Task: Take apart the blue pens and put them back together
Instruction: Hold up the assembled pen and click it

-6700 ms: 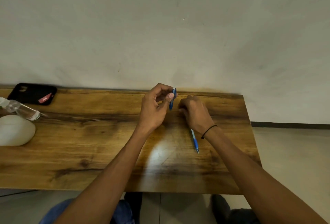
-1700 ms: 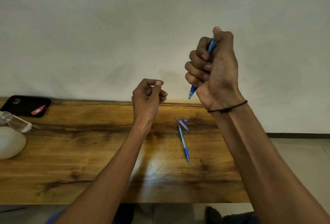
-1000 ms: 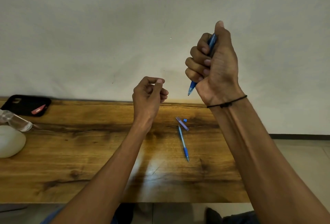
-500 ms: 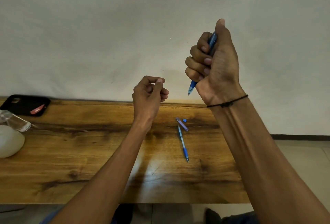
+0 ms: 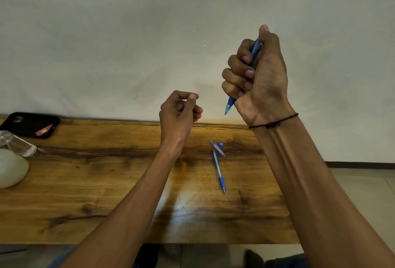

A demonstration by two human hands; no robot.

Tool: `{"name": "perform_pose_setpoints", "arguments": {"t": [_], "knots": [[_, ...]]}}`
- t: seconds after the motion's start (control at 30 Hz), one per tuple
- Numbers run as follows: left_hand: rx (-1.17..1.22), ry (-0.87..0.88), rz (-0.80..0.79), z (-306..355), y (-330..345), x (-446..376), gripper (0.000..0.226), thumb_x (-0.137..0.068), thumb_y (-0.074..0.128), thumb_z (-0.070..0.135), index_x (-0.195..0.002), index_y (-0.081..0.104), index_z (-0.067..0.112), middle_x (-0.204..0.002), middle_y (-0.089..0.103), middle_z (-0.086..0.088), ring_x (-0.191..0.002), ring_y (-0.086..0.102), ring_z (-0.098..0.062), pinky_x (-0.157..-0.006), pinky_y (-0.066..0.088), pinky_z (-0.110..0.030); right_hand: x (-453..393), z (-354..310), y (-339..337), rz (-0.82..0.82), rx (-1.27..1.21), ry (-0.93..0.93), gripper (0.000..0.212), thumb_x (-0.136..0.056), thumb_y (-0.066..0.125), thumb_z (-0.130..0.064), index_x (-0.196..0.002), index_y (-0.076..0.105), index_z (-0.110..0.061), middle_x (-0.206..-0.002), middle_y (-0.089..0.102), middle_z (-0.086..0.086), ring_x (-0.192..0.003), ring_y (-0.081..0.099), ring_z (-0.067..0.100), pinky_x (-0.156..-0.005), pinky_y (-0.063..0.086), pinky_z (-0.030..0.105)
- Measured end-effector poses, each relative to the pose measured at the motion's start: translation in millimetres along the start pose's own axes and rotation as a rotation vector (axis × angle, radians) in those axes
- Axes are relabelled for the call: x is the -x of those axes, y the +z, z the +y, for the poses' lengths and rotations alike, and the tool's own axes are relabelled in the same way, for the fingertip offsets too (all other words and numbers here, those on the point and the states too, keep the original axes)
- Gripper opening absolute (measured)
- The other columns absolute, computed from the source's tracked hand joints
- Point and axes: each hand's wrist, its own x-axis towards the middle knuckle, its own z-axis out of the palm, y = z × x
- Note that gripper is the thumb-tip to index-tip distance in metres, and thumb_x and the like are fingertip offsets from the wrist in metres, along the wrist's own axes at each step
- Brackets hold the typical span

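My right hand (image 5: pixel 259 79) is raised in front of the wall in a fist around a blue pen (image 5: pixel 230 103). Its tip points down and my thumb rests on its top end. My left hand (image 5: pixel 178 112) hovers lower and to the left, above the wooden table (image 5: pixel 106 182), with fingers curled and thumb against forefinger; nothing shows between them. On the table lie a second pen's front part with a blue grip (image 5: pixel 219 173), a pale purple barrel piece (image 5: pixel 218 148) and a tiny blue piece (image 5: pixel 221 144).
A black phone (image 5: pixel 30 124) with a red tag lies at the table's far left. Beside it are a clear plastic bottle (image 5: pixel 18 143) and a white rounded object (image 5: pixel 10 167). A plain wall stands right behind the table, and floor shows to the right.
Since 6.7 s ago both hands lifted off the table, the right taking a pen up. Over the last second the right hand rose slightly; the left stayed nearly still.
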Motion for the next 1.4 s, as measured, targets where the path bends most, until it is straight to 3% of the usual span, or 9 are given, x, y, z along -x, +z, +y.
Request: {"name": "perform_pose_setpoints", "arguments": {"t": [1.4], "knots": [[0.001, -0.002, -0.007, -0.1, -0.6, -0.3, 0.012, -0.105, 0.064, 0.02, -0.108, 0.073, 0.013, -0.075, 0.076, -0.005, -0.071, 0.074, -0.016, -0.069, 0.062, -0.029, -0.2, 1.2, -2.2, -0.007, -0.027, 0.005, 0.06, -0.109, 0.026, -0.054, -0.063, 0.031, -0.017, -0.045, 0.022, -0.006, -0.038, 0.014, 0.008, -0.044, 0.009, 0.022]]}}
